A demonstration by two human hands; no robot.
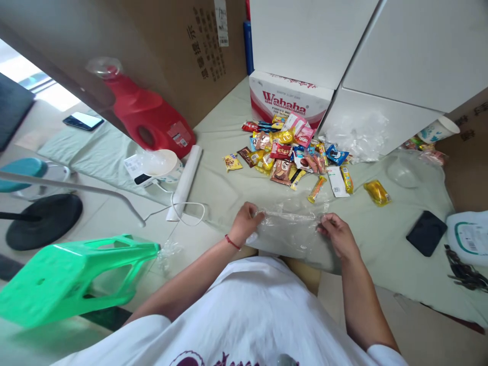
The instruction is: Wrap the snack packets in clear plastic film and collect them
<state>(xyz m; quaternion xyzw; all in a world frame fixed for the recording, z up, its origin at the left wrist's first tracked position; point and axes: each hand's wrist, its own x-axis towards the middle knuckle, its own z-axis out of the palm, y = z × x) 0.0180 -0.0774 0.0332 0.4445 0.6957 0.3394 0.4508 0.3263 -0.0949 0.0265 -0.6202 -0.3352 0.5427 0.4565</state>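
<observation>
Stretched between my two hands is a clear plastic bag, its upper edge pulled nearly straight. My left hand, with a red cord at the wrist, pinches the bag's left corner. The right corner sits between the closed fingers of my right hand. Just beyond the bag lies a pile of wrapped snacks in many colours. Nearest to the bag is a small orange stick packet. A white card and a yellow packet lie to the right of the pile.
A white Wahaha carton stands behind the snacks, with crumpled clear plastic beside it. At left are a red jug, a paper cup, a white roll and a green stool. A black pouch lies at right.
</observation>
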